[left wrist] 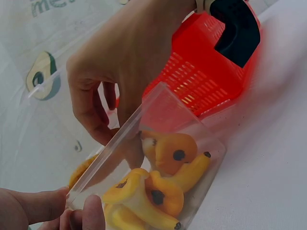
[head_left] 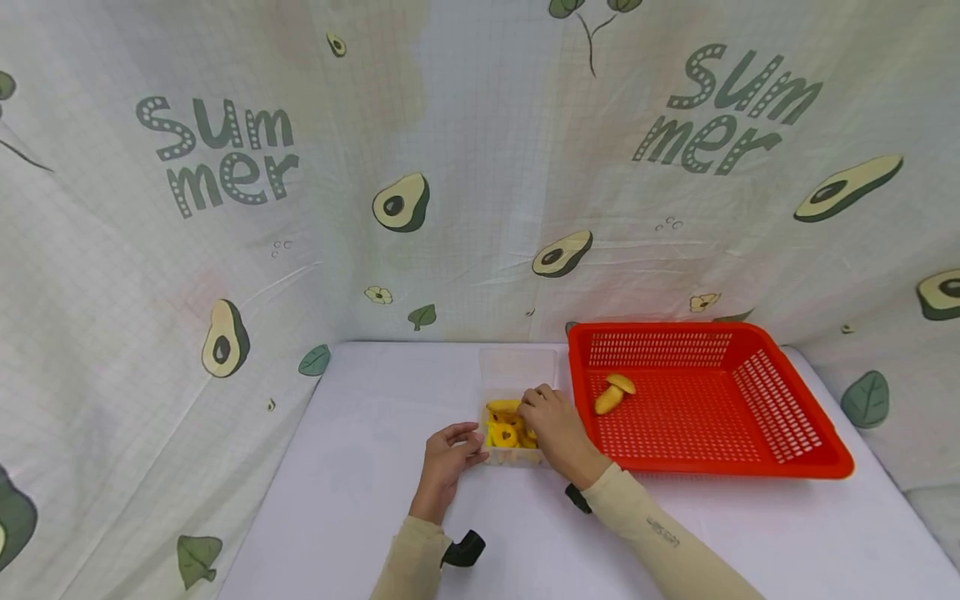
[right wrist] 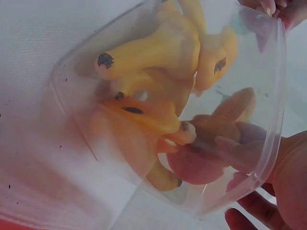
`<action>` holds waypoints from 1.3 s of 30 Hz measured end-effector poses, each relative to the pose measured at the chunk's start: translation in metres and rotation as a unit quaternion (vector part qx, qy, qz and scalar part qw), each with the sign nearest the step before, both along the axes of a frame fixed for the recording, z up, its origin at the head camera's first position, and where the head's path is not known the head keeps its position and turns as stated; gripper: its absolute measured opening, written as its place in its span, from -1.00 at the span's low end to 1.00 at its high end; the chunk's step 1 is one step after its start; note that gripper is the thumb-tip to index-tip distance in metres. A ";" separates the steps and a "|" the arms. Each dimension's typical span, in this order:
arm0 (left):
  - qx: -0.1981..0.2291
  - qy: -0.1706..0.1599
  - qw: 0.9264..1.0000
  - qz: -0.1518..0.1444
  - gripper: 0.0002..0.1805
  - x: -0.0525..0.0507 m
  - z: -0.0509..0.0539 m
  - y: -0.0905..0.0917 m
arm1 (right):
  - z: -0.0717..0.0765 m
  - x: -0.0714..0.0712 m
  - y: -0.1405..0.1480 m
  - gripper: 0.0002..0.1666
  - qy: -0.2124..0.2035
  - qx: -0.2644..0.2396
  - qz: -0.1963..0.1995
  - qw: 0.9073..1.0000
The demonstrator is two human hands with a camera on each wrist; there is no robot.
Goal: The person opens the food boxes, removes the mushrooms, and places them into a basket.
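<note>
A clear plastic box [head_left: 513, 457] stands on the white table with several yellow mushrooms [head_left: 504, 435] in it. In the left wrist view, dark spots mark these mushrooms [left wrist: 177, 153]. My left hand [head_left: 450, 454] is at the box's left side, its thumb and fingers pinching the rim. From the right, my right hand [head_left: 558, 429] reaches over into the box. Seen through the clear wall in the right wrist view, its thumb and fingers hold a brownish-yellow mushroom [right wrist: 235, 108], partly hidden by the hand.
Right of the box is a red plastic basket [head_left: 690, 417] with one yellow-brown mushroom [head_left: 614, 393] lying near its left wall. A clear lid [head_left: 517, 367] lies flipped back behind the box. A printed cloth [head_left: 480, 167] hangs behind the table.
</note>
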State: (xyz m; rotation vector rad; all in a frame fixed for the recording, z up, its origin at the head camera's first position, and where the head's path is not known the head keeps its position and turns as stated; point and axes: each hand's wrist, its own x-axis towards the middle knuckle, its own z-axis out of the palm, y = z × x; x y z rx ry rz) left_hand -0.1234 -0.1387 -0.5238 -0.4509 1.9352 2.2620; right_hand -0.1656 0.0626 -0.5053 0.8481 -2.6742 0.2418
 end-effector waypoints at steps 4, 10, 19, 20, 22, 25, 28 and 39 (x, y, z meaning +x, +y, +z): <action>-0.002 -0.001 1.000 -0.001 -0.57 0.002 0.000 0.001 | 0.002 0.003 0.004 -0.63 -0.007 -0.001 -0.003 1.000; -0.003 -0.005 1.000 -0.001 -0.59 0.005 -0.002 0.000 | 0.007 0.011 0.006 -0.56 -0.015 0.003 0.006 1.000; -0.001 -0.001 1.000 -0.002 -0.57 0.010 -0.003 0.000 | 0.019 0.021 0.012 -0.64 0.000 -0.053 0.034 0.998; 0.000 -0.001 1.000 -0.002 -0.56 0.011 -0.003 0.000 | 0.021 0.021 0.013 -0.66 -0.004 -0.064 0.036 0.997; 0.002 -0.001 1.000 -0.002 -0.56 0.011 -0.003 0.000 | 0.026 0.022 0.017 -0.69 -0.010 -0.084 0.039 0.996; 0.000 -0.004 1.000 -0.001 -0.57 0.011 -0.003 0.000 | 0.035 0.023 0.025 -0.70 -0.012 -0.110 0.046 0.993; 0.000 -0.002 1.000 0.000 -0.57 0.010 -0.003 0.000 | 0.042 0.023 0.036 -0.67 -0.005 -0.127 0.051 0.991; -0.002 0.006 1.000 0.000 -0.57 0.002 0.000 -0.001 | 0.063 0.014 0.081 -0.63 -0.018 -0.152 0.022 0.988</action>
